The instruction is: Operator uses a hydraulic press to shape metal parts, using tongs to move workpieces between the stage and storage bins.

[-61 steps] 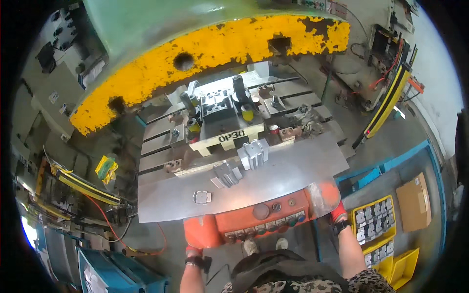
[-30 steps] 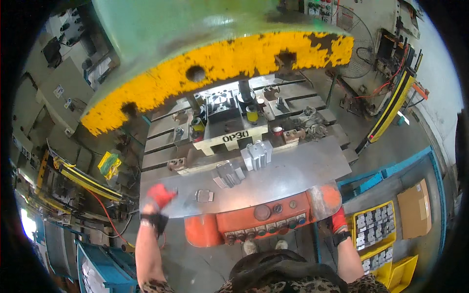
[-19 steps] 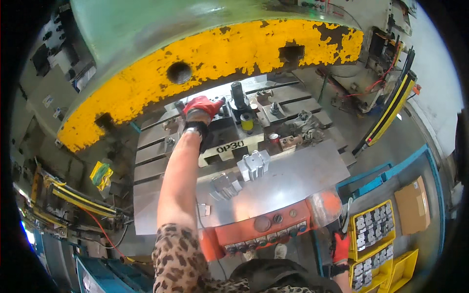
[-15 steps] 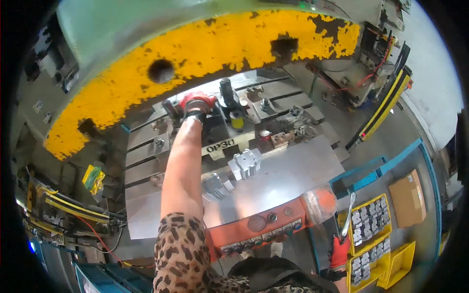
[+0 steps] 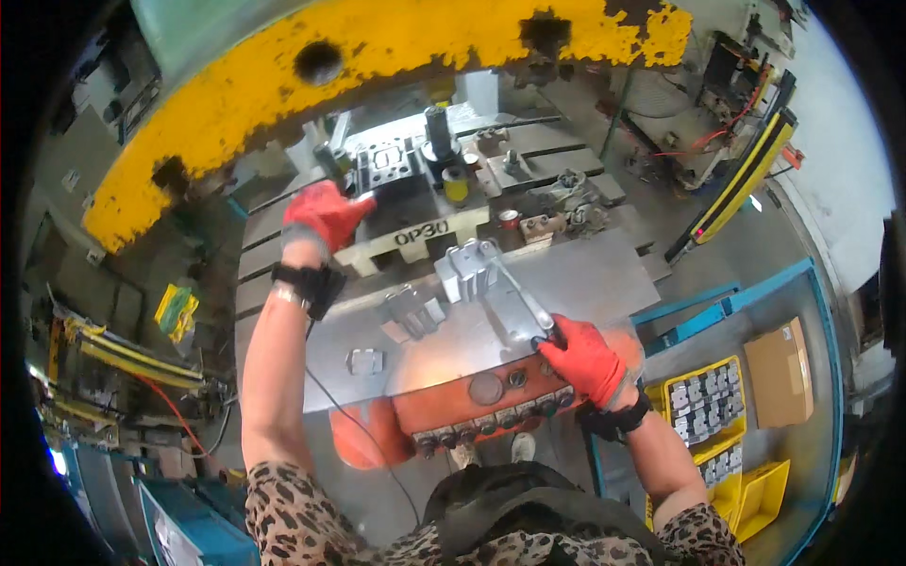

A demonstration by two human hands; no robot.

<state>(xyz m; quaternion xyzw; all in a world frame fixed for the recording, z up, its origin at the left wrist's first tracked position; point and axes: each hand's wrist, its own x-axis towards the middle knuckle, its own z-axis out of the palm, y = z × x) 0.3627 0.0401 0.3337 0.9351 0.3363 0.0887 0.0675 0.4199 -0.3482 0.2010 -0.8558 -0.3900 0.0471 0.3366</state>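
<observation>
R hand [image 5: 587,363] gripping rod [image 5: 521,294]; careless swing could topple metal stack [image 5: 461,274] beyond fingers. L hand [image 5: 324,217] grip: can't tell, blurry.

Red-gloved right hand [image 5: 589,362] gripped a long silver tool [image 5: 522,298], left hand [image 5: 324,217] hung near the die block [image 5: 389,168], grey metal parts [image 5: 461,274] stood on the steel plate [image 5: 595,281] before me.

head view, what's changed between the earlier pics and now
The left hand came off the orange console, reached over the die and drew back to its left side. The right hand came off the console, took hold of a long silver tool and swung it left over the metal plate. The grey part stacks and single part stayed put.
</observation>
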